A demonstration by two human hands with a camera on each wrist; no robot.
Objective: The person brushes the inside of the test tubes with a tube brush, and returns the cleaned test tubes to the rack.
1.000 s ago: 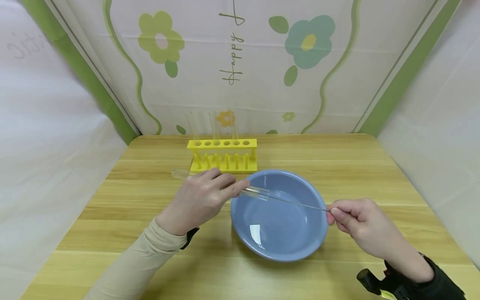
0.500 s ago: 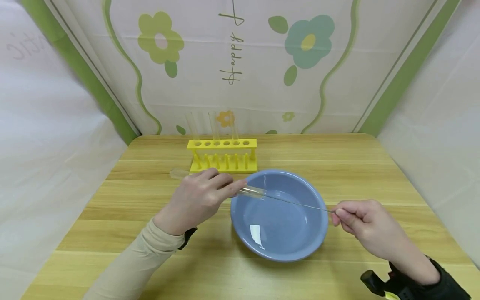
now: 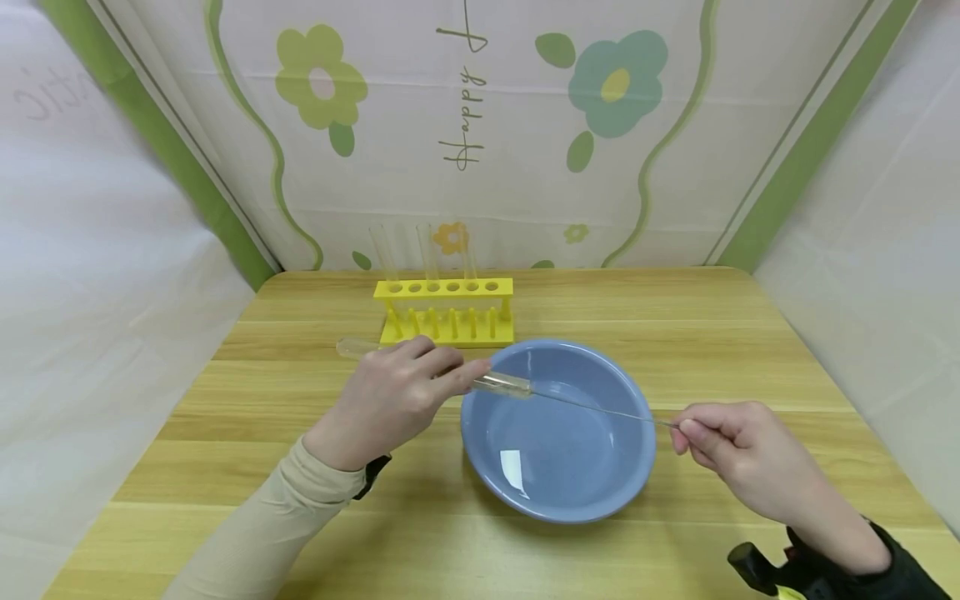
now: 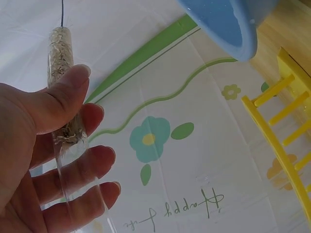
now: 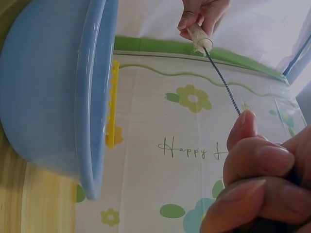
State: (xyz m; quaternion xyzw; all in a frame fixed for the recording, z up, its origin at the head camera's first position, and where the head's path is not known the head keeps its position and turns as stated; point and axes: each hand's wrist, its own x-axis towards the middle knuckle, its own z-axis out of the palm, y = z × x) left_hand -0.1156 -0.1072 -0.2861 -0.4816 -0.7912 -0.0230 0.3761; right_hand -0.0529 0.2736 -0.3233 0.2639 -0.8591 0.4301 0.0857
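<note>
My left hand (image 3: 405, 392) grips a clear glass test tube (image 3: 506, 385), tilted over the left side of a blue basin (image 3: 558, 514). The tube's rounded end pokes out on the far side of the hand. A test tube brush with pale bristles (image 4: 59, 48) fills the mouth end of the tube in the left wrist view. From that mouth its twisted wire handle (image 3: 600, 409) runs across above the basin to my right hand (image 3: 738, 454). Thumb and fingers there pinch the wire's end; the right wrist view shows the wire entering the curled fingers.
Behind the basin stands a yellow test tube rack (image 3: 447, 340) holding several upright glass tubes (image 3: 427, 254). A white patterned cloth (image 3: 510, 200) hangs at the back edge of the wooden table (image 3: 750, 342), with white sheets on both sides.
My right hand has moved a little to the right, drawing the brush's wire with it. The left hand and the tube have shifted slightly left.
</note>
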